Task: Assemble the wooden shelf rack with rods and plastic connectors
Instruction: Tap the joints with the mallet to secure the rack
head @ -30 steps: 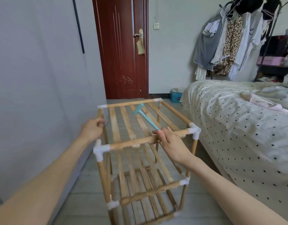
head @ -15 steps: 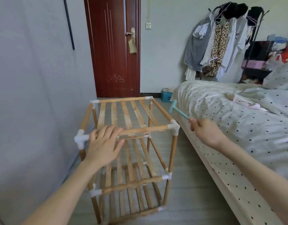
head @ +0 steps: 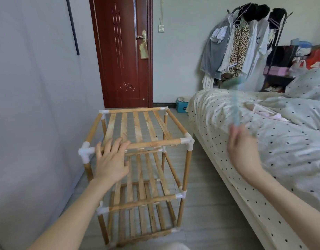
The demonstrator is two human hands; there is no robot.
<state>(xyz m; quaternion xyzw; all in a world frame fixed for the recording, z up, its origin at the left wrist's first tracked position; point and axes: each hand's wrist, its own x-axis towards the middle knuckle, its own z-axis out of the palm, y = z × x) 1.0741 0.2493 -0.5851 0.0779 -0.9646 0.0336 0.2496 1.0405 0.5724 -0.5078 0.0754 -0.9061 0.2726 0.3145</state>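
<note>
Rack (head: 137, 159) stood on the floor between wall (head: 38, 105) at nine o'clock and bed (head: 264, 141) at three. My left hand (head: 111, 161) lay flat, fingers spread, on its front rod (head: 155, 144). My right hand (head: 243, 152) pinched a blurred teal hammer (head: 235, 107) over the bed; door (head: 123, 51) at twelve.

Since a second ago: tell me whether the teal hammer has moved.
Yes. The teal hammer, blurred, in the right hand, went from over the rack to over the bed.
</note>
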